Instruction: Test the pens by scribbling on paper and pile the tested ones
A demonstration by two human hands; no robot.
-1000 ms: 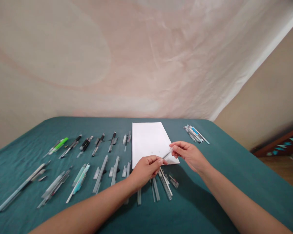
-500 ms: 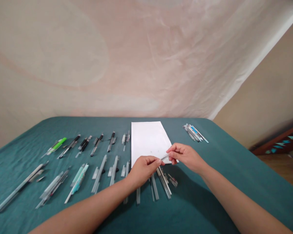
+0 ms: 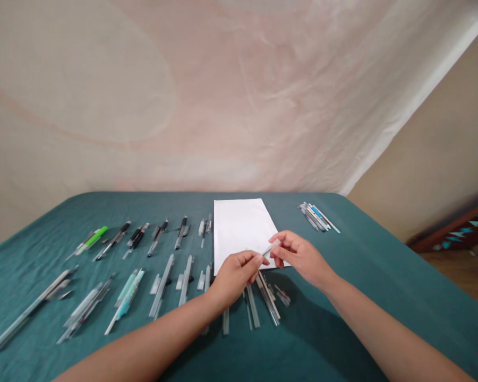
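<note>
Sticks (image 3: 27, 313), long and pale, near left edge of dark green table (image 3: 382, 276). Bright green slim pen (image 3: 96, 237) toward far left corner. White rectangular paper sheet (image 3: 239, 225) mid-table. Left hand (image 3: 237, 273): thumb and forefinger pinched on thin greyish rod (image 3: 267, 250), above paper's near edge. Right hand (image 3: 298, 254): fingertips closed on rod's other end. Bundle of slim white, grey, blue sticks (image 3: 317, 217) near far right corner.

Facing me, creased pinkish-beige fabric (image 3: 231, 95) hangs behind the green cloth-covered table (image 3: 366, 249); brown wood-look floor (image 3: 468, 273) shows far right.
</note>
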